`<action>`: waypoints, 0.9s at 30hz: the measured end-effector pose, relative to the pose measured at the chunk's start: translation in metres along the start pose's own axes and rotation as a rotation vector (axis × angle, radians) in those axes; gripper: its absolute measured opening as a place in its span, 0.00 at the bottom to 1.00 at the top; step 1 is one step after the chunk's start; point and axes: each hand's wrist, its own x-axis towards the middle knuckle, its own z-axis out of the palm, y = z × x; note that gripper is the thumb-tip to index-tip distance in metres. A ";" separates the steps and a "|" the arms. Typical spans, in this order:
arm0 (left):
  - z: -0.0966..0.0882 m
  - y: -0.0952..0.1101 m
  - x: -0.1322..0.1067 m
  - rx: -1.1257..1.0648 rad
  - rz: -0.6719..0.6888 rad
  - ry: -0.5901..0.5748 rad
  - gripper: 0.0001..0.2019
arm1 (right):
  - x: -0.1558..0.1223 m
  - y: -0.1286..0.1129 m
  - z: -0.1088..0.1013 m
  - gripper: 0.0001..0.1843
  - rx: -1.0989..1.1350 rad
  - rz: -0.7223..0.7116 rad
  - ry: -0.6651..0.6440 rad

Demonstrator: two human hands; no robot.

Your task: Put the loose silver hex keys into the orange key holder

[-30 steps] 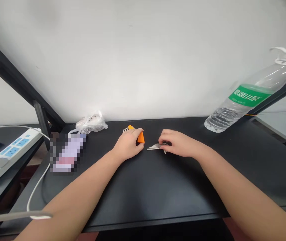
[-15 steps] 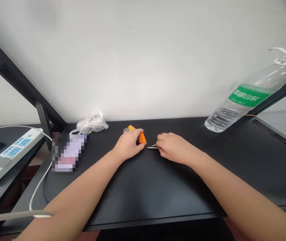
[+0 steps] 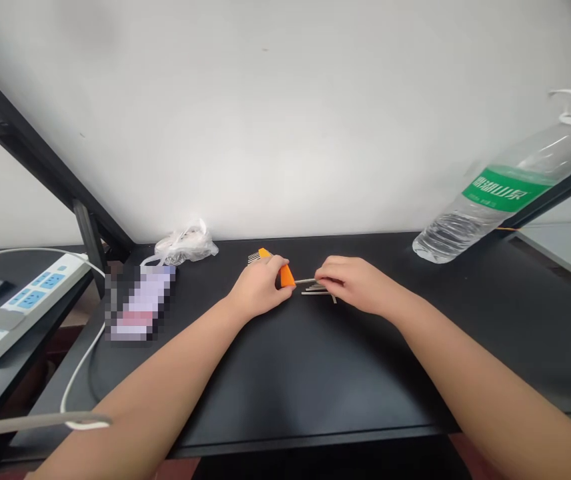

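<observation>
On the black tabletop, my left hand (image 3: 258,287) is closed around an orange holder (image 3: 288,275), which looks like a hex key holder. Several thin metal rods (image 3: 254,258) stick out from its far left side. My right hand (image 3: 348,283) pinches a slim metal hex key (image 3: 306,281), its tip at the right side of the holder; whether it has entered cannot be seen. Beneath the right fingers lie several loose hex keys (image 3: 310,292), one with a bent short end. The palm side of both hands is hidden.
A clear bag (image 3: 188,245) and a blurred phone-like thing (image 3: 143,303) lie at the left. A white cable (image 3: 73,380) runs past a power strip (image 3: 40,293). At the right back stands a large water bottle (image 3: 485,200), near a black metal frame (image 3: 88,230).
My right hand has lifted a single hex key up against the orange holder. The other keys now show on the table below it. My left hand keeps its hold.
</observation>
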 end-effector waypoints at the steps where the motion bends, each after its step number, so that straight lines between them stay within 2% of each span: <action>1: 0.000 0.000 0.000 -0.002 0.004 0.003 0.24 | 0.000 -0.002 0.001 0.14 0.024 0.004 0.009; 3: 0.001 0.001 -0.001 -0.003 0.020 0.003 0.24 | 0.001 -0.007 0.003 0.13 0.112 0.048 0.031; 6: 0.002 0.003 -0.002 -0.016 0.057 0.006 0.24 | 0.004 -0.013 0.014 0.09 0.413 0.230 0.024; 8: 0.003 0.004 -0.002 -0.036 0.081 0.019 0.23 | 0.008 -0.015 0.022 0.12 0.654 0.341 0.006; 10: 0.004 0.004 -0.002 -0.060 0.100 0.037 0.23 | 0.010 -0.016 0.027 0.16 0.824 0.386 0.006; 13: 0.006 0.002 -0.002 -0.085 0.110 0.061 0.23 | 0.012 -0.015 0.028 0.18 0.959 0.398 0.013; 19: 0.009 -0.001 -0.002 -0.106 0.123 0.106 0.24 | 0.011 -0.017 0.027 0.15 1.065 0.428 0.005; 21: 0.009 0.000 -0.002 -0.104 0.133 0.103 0.25 | 0.011 -0.017 0.027 0.14 1.058 0.408 -0.015; 23: 0.008 0.000 -0.002 -0.097 0.126 0.097 0.25 | 0.009 -0.015 0.023 0.12 0.911 0.375 -0.024; 27: 0.006 0.000 -0.001 -0.078 0.084 0.084 0.25 | 0.001 -0.004 0.007 0.06 0.210 0.202 -0.060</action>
